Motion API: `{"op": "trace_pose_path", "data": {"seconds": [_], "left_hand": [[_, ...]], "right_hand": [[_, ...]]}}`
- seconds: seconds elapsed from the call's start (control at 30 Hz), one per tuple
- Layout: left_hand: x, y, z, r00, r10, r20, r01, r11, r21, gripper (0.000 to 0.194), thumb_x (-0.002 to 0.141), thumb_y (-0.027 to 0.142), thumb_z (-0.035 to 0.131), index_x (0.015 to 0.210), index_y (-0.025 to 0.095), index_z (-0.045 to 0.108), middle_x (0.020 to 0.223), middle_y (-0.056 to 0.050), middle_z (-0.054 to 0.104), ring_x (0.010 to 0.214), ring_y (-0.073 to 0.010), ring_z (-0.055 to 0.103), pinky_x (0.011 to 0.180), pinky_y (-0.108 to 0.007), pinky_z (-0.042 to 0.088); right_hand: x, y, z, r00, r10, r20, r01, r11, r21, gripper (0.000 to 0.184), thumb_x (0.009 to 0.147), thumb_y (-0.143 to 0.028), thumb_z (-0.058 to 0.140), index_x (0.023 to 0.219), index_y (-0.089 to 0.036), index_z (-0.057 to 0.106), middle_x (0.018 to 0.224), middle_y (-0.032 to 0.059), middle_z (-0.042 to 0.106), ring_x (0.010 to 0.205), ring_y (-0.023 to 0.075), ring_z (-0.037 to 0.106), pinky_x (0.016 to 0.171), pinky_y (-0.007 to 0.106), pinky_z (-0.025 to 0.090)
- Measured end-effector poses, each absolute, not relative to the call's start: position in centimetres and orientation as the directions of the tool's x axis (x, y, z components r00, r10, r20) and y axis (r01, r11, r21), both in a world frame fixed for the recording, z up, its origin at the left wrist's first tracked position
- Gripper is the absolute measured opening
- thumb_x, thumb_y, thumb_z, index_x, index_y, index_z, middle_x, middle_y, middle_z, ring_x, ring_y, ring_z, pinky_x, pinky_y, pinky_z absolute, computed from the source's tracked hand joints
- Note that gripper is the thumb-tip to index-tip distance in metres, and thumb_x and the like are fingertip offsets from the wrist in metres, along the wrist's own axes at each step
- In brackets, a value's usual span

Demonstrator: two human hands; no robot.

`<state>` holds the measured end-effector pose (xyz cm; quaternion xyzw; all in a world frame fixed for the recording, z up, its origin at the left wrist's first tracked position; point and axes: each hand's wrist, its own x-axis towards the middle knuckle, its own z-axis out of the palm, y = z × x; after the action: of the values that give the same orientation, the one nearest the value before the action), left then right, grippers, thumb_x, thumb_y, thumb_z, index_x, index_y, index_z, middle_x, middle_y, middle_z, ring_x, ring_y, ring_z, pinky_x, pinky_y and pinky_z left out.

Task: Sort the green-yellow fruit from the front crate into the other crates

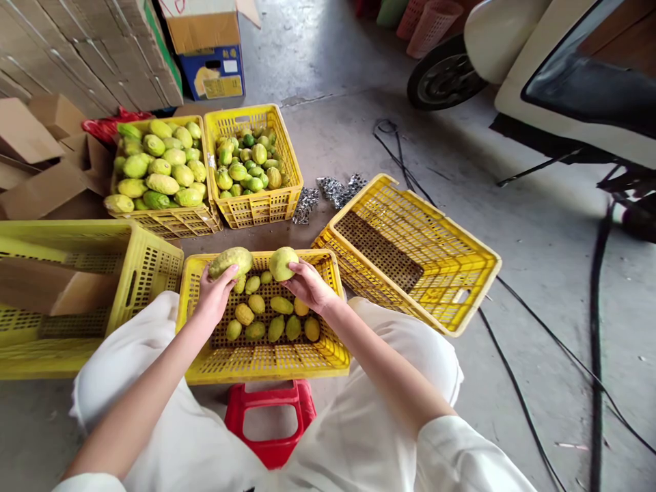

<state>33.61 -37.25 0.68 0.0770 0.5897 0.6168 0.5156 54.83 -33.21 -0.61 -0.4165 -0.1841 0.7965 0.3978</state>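
Oblong fruit [233, 260] in your L hand [214, 294], round fruit [282, 264] in your R hand [310, 287], each grasped w/ fingers & thumb above the far side of the yellow crate [266, 374] btwn your knees [410, 348]; two fruit-filled crates [256, 210] stand far L.

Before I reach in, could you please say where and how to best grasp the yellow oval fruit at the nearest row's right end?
Probably across the middle of the yellow oval fruit, from above: the yellow plastic crate walls it in, its narrower width runs left to right, with a green oval fruit close on its left.
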Motion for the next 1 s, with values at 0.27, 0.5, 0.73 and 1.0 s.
{"op": "trace_pose_path", "data": {"seconds": [0.27,0.5,0.73,1.0], "left_hand": [[33.4,-37.2,0.6,-0.425,0.732,-0.533,-0.554,0.256,0.793,0.055,0.049,0.032,0.105,0.092,0.025,0.072,0.098,-0.003,0.084,0.103,-0.0257,0.080,0.082,-0.031,0.062],[33.7,-37.1,0.7,-0.400,0.668,-0.628,-0.504,0.412,0.759,0.056,0.045,0.032,0.103,0.089,0.024,0.069,0.090,-0.002,0.080,0.088,-0.0233,0.077,0.074,-0.032,0.059],[33.8,-37.3,0.8,-0.462,0.575,-0.675,-0.341,0.587,0.734,0.066,0.038,0.037,0.111,0.087,0.020,0.070,0.079,0.002,0.074,0.070,-0.0122,0.061,0.059,-0.023,0.039],[34.1,-37.1,0.9,-0.496,0.570,-0.655,-0.343,0.564,0.751,0.068,0.039,0.029,0.111,0.092,0.021,0.068,0.083,0.001,0.076,0.077,-0.0143,0.067,0.066,-0.025,0.047]], "right_hand": [[54.8,-33.1,-2.0,-0.343,0.789,-0.510,-0.521,-0.611,-0.595,0.053,0.064,-0.047,0.103,0.099,-0.029,0.068,0.097,-0.0011,0.079,0.097,0.0228,0.079,0.085,0.035,0.070],[55.0,-33.2,-1.4,-0.429,0.758,-0.491,-0.516,-0.652,-0.555,0.060,0.064,-0.041,0.108,0.103,-0.030,0.063,0.100,-0.0026,0.078,0.085,0.0191,0.074,0.078,0.033,0.068],[54.7,-33.1,-1.0,-0.354,0.764,-0.540,-0.520,-0.641,-0.565,0.053,0.056,-0.037,0.107,0.097,-0.028,0.073,0.096,-0.0025,0.080,0.087,0.0178,0.071,0.073,0.027,0.063],[54.9,-33.3,-1.2,-0.363,0.789,-0.496,-0.505,-0.614,-0.607,0.061,0.059,-0.034,0.111,0.109,-0.027,0.076,0.103,0.0013,0.085,0.099,0.0225,0.079,0.087,0.034,0.070]]}}
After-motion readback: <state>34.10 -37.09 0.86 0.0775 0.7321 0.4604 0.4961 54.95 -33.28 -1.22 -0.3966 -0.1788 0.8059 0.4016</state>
